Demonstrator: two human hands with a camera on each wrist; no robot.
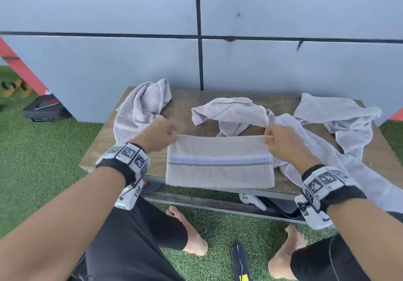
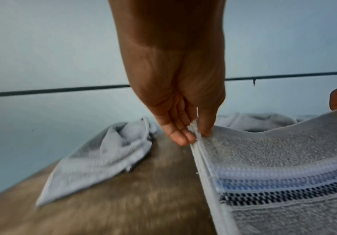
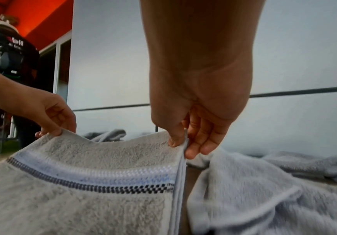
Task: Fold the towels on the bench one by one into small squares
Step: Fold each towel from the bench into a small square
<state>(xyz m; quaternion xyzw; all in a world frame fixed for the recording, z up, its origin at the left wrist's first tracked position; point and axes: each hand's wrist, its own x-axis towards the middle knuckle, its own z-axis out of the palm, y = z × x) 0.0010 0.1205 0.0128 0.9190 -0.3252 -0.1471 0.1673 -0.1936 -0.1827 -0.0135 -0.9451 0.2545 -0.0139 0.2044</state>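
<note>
A beige towel [image 1: 220, 161] with a blue and dark checked stripe hangs folded in layers over the front of the wooden bench [image 1: 185, 104]. My left hand [image 1: 160, 135] pinches its upper left corner [image 2: 195, 135] between thumb and fingers. My right hand [image 1: 281, 141] pinches the upper right corner [image 3: 180, 143] the same way. The top edge is stretched level between both hands, lifted a little above the bench. In the right wrist view the striped towel [image 3: 95, 182] sags slightly between the hands.
Crumpled grey towels lie on the bench: one at the back left [image 1: 141, 106], one in the middle [image 1: 231, 113], one at the back right [image 1: 340, 115], one draped over the right edge [image 1: 327, 161]. A grey wall [image 1: 130, 52] stands behind. Green turf [image 1: 43, 150] surrounds the bench.
</note>
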